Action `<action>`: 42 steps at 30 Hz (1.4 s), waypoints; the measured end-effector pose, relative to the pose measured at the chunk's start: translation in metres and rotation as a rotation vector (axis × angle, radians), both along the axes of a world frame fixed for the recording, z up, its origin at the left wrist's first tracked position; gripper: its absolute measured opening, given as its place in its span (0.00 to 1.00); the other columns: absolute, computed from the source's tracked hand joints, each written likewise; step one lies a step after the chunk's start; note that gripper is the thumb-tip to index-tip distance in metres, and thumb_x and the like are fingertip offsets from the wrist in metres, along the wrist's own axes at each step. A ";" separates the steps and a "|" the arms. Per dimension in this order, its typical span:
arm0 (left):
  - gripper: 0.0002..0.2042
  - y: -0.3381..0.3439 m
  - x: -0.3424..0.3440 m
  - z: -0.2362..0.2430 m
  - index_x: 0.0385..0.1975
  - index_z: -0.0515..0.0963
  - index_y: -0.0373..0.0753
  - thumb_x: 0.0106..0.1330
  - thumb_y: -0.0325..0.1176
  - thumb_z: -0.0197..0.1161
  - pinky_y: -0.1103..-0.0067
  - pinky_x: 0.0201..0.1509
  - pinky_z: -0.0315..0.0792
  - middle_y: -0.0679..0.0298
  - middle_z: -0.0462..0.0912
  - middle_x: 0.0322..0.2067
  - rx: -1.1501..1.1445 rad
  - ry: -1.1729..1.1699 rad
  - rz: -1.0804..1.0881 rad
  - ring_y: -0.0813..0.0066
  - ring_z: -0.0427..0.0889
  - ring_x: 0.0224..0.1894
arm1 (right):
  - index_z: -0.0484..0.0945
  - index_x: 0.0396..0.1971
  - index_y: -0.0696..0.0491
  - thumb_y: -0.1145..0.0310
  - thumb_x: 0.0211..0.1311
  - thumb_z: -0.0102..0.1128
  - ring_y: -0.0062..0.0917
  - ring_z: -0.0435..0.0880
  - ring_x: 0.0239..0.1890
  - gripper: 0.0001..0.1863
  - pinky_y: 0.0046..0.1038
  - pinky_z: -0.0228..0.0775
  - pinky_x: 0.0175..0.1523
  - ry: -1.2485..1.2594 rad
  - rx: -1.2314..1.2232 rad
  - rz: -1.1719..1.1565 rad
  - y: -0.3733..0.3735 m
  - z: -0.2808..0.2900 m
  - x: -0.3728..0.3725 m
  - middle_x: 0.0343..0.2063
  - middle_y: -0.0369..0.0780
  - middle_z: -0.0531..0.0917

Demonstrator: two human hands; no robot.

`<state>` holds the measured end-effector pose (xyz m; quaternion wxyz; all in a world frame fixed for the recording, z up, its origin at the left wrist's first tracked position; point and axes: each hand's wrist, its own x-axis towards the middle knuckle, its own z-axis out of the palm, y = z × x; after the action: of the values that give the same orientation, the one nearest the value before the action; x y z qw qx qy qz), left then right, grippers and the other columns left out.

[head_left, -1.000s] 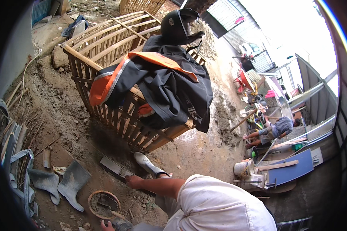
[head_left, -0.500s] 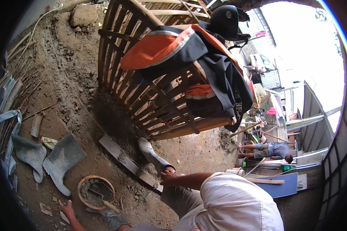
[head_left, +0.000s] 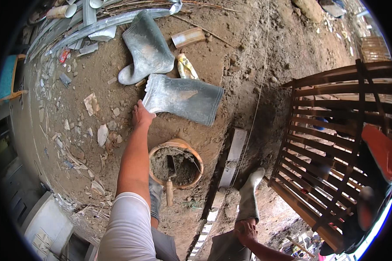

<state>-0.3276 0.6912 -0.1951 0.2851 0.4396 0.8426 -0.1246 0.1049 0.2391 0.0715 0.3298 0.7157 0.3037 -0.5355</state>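
Observation:
My left hand (head_left: pixel 142 114) reaches out and grips the toe end of a grey-green rubber boot (head_left: pixel 187 98) lying on its side on the dirt. A second rubber boot (head_left: pixel 148 45) lies just beyond it. Below my left hand stands an orange-rimmed bucket (head_left: pixel 200 163) with grey mortar in it. A trowel (head_left: pixel 169 191) leans in the bucket, its wooden handle over the near rim. My right hand (head_left: pixel 247 232) rests on my right knee, holding nothing; its fingers lie over the trouser leg. I wear rubber boots, the right one (head_left: pixel 249 195) planted on the dirt.
A slatted bamboo frame (head_left: pixel 322 152) stands at the right, with a dark and orange jacket (head_left: pixel 379 152) over it. A string (head_left: pixel 259 95) runs above a narrow board (head_left: pixel 233 150) in the ground. Metal strips (head_left: pixel 113 28) lie far left, rubble (head_left: pixel 102 135) nearer. A crumpled yellow-white packet (head_left: pixel 186 67) lies beside the boots.
My view has swung left and down toward the ground. My left hand has moved from beside the bucket to the nearer boot and closed on its toe. My right hand stays on the knee.

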 end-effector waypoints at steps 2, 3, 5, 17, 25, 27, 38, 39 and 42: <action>0.29 -0.008 -0.015 0.002 0.57 0.69 0.43 0.52 0.32 0.69 0.62 0.57 0.73 0.51 0.77 0.53 0.112 0.067 -0.072 0.51 0.77 0.54 | 0.63 0.64 0.42 0.39 0.52 0.63 0.41 0.59 0.69 0.42 0.47 0.52 0.70 0.016 -0.040 -0.001 0.011 0.001 -0.002 0.65 0.40 0.67; 0.28 -0.015 -0.015 0.003 0.55 0.70 0.42 0.52 0.31 0.68 0.62 0.56 0.73 0.50 0.79 0.51 0.150 0.039 -0.068 0.51 0.78 0.53 | 0.63 0.64 0.42 0.39 0.52 0.63 0.41 0.59 0.69 0.42 0.47 0.51 0.70 0.011 -0.021 0.014 0.011 0.001 0.000 0.65 0.40 0.67; 0.25 -0.030 -0.020 0.009 0.52 0.74 0.39 0.51 0.30 0.67 0.62 0.55 0.73 0.48 0.81 0.46 0.233 -0.008 -0.061 0.49 0.79 0.50 | 0.63 0.65 0.43 0.40 0.52 0.63 0.41 0.59 0.69 0.42 0.47 0.51 0.70 0.010 0.026 0.042 0.009 0.001 0.005 0.65 0.40 0.67; 0.27 -0.012 -0.141 0.133 0.55 0.71 0.28 0.54 0.24 0.69 0.72 0.52 0.75 0.47 0.82 0.45 0.707 -0.434 0.618 0.60 0.83 0.44 | 0.72 0.55 0.49 0.48 0.52 0.67 0.43 0.70 0.59 0.33 0.46 0.58 0.64 0.107 0.213 0.089 0.045 -0.034 -0.026 0.51 0.48 0.76; 0.41 -0.040 -0.081 0.181 0.72 0.50 0.39 0.64 0.46 0.64 0.65 0.73 0.53 0.45 0.54 0.70 0.364 -0.464 0.329 0.54 0.54 0.72 | 0.72 0.54 0.53 0.54 0.61 0.65 0.41 0.81 0.50 0.26 0.39 0.73 0.54 0.373 0.464 -0.165 0.094 -0.073 -0.118 0.47 0.50 0.81; 0.38 -0.101 -0.049 0.175 0.72 0.53 0.40 0.66 0.44 0.63 0.65 0.73 0.54 0.46 0.54 0.70 0.201 -0.545 0.356 0.55 0.56 0.72 | 0.72 0.53 0.55 0.53 0.62 0.63 0.40 0.84 0.45 0.26 0.38 0.76 0.50 0.446 0.371 -0.280 0.124 -0.071 -0.155 0.41 0.49 0.83; 0.42 -0.240 0.037 0.149 0.72 0.47 0.37 0.66 0.50 0.61 0.65 0.72 0.54 0.46 0.49 0.72 -0.021 -0.397 0.581 0.52 0.55 0.72 | 0.60 0.59 0.59 0.42 0.58 0.59 0.51 0.75 0.57 0.41 0.42 0.67 0.60 0.419 0.106 -0.414 0.144 -0.138 -0.272 0.52 0.58 0.76; 0.42 -0.239 0.020 0.141 0.72 0.47 0.37 0.66 0.50 0.60 0.64 0.72 0.54 0.46 0.48 0.72 0.031 -0.368 0.592 0.52 0.54 0.72 | 0.60 0.58 0.59 0.42 0.57 0.59 0.51 0.76 0.55 0.40 0.42 0.67 0.59 0.420 0.125 -0.427 0.142 -0.142 -0.277 0.51 0.59 0.77; 0.42 -0.240 0.013 0.130 0.73 0.46 0.38 0.67 0.52 0.58 0.63 0.72 0.54 0.46 0.47 0.72 0.006 -0.348 0.728 0.51 0.54 0.72 | 0.60 0.55 0.58 0.44 0.56 0.61 0.50 0.77 0.54 0.39 0.42 0.68 0.58 0.405 0.132 -0.475 0.135 -0.153 -0.287 0.48 0.59 0.78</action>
<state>-0.3143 0.4514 -0.0648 0.4477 0.1275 0.8828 0.0631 -0.1825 0.3740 -0.0814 0.0813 0.6653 0.2214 -0.7084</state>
